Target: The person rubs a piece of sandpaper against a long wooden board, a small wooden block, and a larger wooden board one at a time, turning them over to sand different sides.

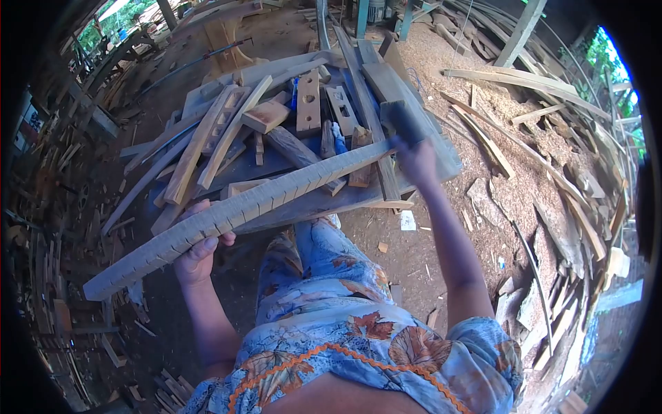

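Note:
My left hand [198, 252] is wrapped round a long, slightly curved wooden slat [265, 196] from below, near its lower left part. Evenly spaced cuts run across the slat's upper edge. It slopes up to the right over the front edge of a low work table [286, 216]. In my closed right hand [419, 164] is a dark, broad, blocky tool [403, 123], blurred, so I cannot tell its kind. The tool stands right at the slat's far right end.
Wood pieces cover the table, among them a block with round holes [308, 103], a slotted block [342, 108] and long curved strips [236, 131]. Shavings [448, 76] and offcuts lie on the ground at right. Scrap wood [58, 314] is heaped at left.

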The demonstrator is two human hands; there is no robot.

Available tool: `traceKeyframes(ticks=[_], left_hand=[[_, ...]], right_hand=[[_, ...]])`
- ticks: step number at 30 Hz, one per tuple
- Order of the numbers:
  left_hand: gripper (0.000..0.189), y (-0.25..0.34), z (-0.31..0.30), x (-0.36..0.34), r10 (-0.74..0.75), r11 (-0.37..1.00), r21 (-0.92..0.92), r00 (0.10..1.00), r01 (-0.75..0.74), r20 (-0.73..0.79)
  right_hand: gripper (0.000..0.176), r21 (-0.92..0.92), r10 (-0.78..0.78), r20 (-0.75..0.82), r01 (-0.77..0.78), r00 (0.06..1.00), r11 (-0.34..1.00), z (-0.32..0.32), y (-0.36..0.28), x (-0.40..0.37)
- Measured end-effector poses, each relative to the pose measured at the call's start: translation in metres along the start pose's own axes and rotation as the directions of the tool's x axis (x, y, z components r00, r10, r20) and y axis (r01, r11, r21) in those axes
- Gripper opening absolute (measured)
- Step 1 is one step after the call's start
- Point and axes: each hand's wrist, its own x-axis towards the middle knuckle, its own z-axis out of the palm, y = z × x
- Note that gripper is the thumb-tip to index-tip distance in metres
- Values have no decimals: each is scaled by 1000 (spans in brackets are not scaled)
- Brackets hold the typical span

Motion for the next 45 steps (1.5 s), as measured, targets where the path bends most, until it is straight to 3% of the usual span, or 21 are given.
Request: traceKeyframes(ticks=[1, 5, 8, 11, 12, 14, 16, 19, 21, 27, 29, 30, 31, 33, 35, 37, 39, 41, 42, 44, 45], left_hand=[[61, -1, -3, 0, 0, 1000, -2, 1000, 0, -3], [64, -1, -9, -3, -44, 997, 68, 999, 44, -1], [63, 0, -7, -5, -45, 997, 59, 999, 46, -18], [62, -1, -11, -5, -84, 995, 51, 996, 86, -38], [62, 0, -11, -4, -77, 995, 59, 996, 79, -39], [63, -1, -10, -3, -76, 995, 64, 997, 77, -24], [62, -2, -10, -6, -62, 997, 40, 998, 62, -18], [63, -4, 0, -5, 48, 996, 80, 993, -39, -109], [62, -3, -9, -10, -59, 998, 10, 997, 60, -58], [62, -8, -9, -9, -66, 994, 76, 992, 74, -103], [62, -8, -9, -8, -54, 996, 65, 994, 60, -95], [62, -7, -9, -8, -56, 996, 64, 994, 62, -91], [61, -6, -9, -8, -60, 998, 26, 996, 62, -59], [61, -5, -7, -8, -59, 998, -8, 998, 59, -27], [61, -3, -5, -9, -55, 998, 22, 998, 55, -26], [61, -1, -4, -10, -48, 998, 29, 999, 48, -16], [61, -2, -4, -9, -43, 999, 30, 999, 43, 0], [62, -4, -5, -10, -41, 997, 67, 998, 45, -50], [62, -4, -5, -9, -49, 996, 67, 998, 52, -40], [63, -3, -3, -7, -26, 997, 75, 999, 29, -30], [63, -2, -3, -7, -35, 997, 73, 999, 36, -19]], right_hand=[[44, -63, 273, 63, -269, 960, 961, -5, 47, 20], [54, -165, 248, -114, -264, 962, 950, -22, 72, 40], [49, -273, 324, -11, -314, 946, 909, -8, 2, 24], [52, 21, -256, 12, 255, 967, 967, 33, -61, -13], [55, 136, -177, 197, 152, 964, 979, 31, -107, -27], [63, 224, -514, 198, 472, 835, 853, 57, -139, -52], [68, 444, -675, 148, 561, 723, 699, 53, -198, -78], [70, 450, -710, 121, 599, 694, 662, 58, -217, -99], [69, 455, -735, 116, 622, 668, 637, 56, -204, -92], [55, 229, -472, 49, 450, 880, 863, 31, -72, -25], [44, 50, -163, 82, 159, 983, 986, 6, -24, -6], [40, -143, -114, -27, 109, 993, 984, 8, 23, 12], [44, -10, 75, -85, -76, 994, 997, 0, 34, 20], [50, 32, 86, -156, -82, 984, 996, -6, 78, 41], [51, -358, 309, -79, -317, 948, 879, -17, 74, 48], [54, -280, 261, -168, -300, 951, 912, -6, 75, 43], [63, -327, 153, -350, -273, 924, 905, 10, 72, 38], [56, -296, 236, 15, -221, 972, 929, 0, 4, 19], [50, -122, 173, 37, -168, 984, 978, 15, -12, 4], [42, 201, -166, 119, 140, 979, 969, 18, -97, -32], [54, 215, -513, 18, 498, 858, 840, 36, -105, -39]])
